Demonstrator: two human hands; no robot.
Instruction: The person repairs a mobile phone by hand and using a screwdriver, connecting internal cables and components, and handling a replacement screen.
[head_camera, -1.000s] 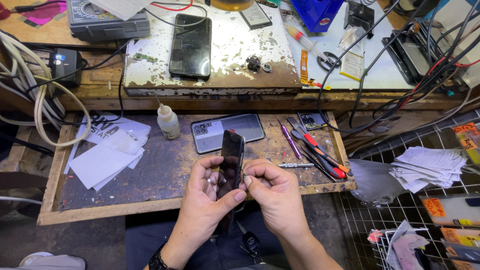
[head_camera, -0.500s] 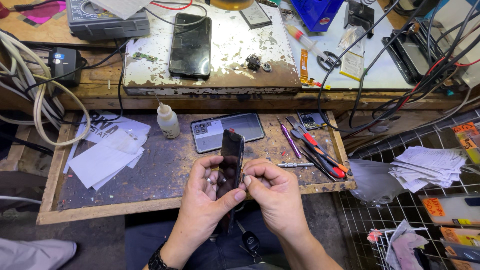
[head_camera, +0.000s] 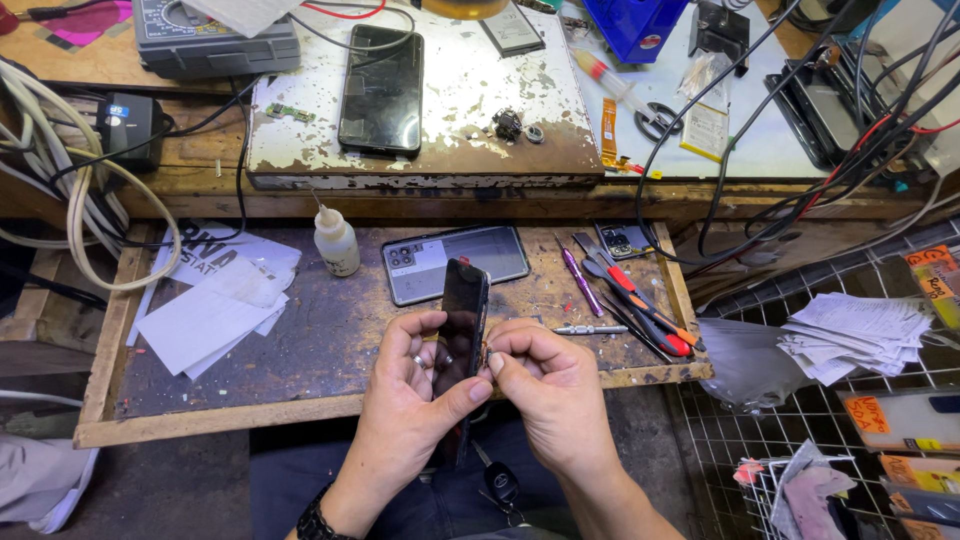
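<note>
At lower centre the left hand (head_camera: 405, 400) and right hand (head_camera: 545, 390) pinch an upright dark phone (head_camera: 460, 330) over a scuffed wooden tray (head_camera: 300, 340), white papers (head_camera: 215, 305) left, orange labels (head_camera: 935, 280) right.

Bright, even overhead light, soft shadows, sharp focus, with slight wide-angle bending at the edges.

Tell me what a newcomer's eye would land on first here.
First, the dark phone held on edge at the centre, the left hand gripping it and the right hand pinching at its side. Behind it a grey phone back cover lies on the wooden tray, red-handled tools to the right.
</note>
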